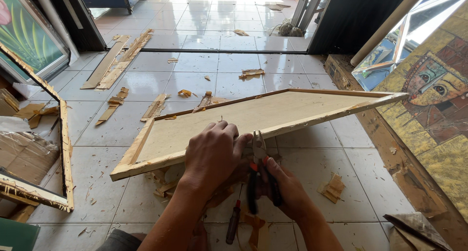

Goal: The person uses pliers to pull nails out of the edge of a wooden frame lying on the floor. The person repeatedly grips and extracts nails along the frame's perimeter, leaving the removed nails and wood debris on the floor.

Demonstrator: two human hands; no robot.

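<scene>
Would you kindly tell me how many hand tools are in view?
2: pliers in the right hand, jaws at the frame's near edge beside the left hand; a screwdriver lies on the floor below. Debris may hide others.

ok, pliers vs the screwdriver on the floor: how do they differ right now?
The pliers are gripped in the right hand, nose up against the wooden frame edge; the screwdriver lies loose on the floor tiles, touched by neither hand. The pliers have two dark handles with red near the joint; the screwdriver has one dark red handle. The left hand steadies the frame beside the pliers. Both are hand tools.
</scene>
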